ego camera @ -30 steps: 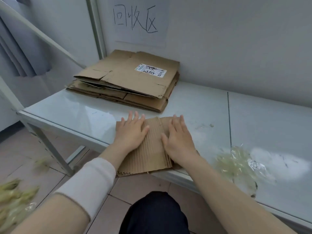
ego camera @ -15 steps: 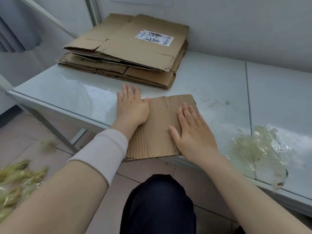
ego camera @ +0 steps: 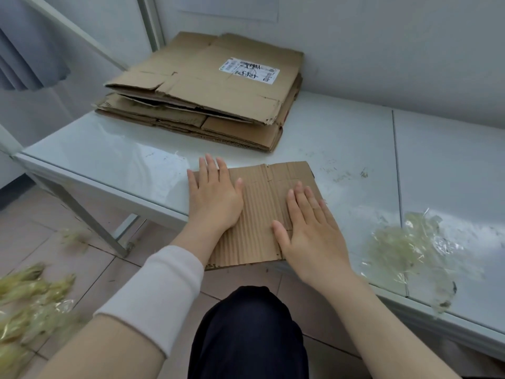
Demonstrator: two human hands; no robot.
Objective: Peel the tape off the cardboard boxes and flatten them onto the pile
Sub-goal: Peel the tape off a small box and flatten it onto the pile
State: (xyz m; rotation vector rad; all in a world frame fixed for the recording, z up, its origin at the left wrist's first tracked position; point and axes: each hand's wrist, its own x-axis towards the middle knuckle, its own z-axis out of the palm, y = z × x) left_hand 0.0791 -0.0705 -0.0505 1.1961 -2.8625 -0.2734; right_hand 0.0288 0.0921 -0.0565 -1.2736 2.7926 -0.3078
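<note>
At near table edge: both palms flat on one flattened box, pile beyond it.

My left hand (ego camera: 214, 198) and right hand (ego camera: 311, 231) lie with fingers straight, gripping nothing and pressing the flattened box (ego camera: 262, 209) onto the glossy table (ego camera: 109, 160). Its near edge overhangs the table edge. I judge the sheet light, stiff along its flutes, and prone to fold at its creases or slide on this surface. The best hold is probably a pinch on the two side edges or under the overhang. The pile (ego camera: 213, 105) sits against the wall, apart from the sheet. Count: 1 loose sheet; 1 pile, layers not countable; 1 label (ego camera: 249, 70); 1 tape wad (ego camera: 410, 253) on the table; floor tape (ego camera: 27, 296) too blurred to count.
</note>
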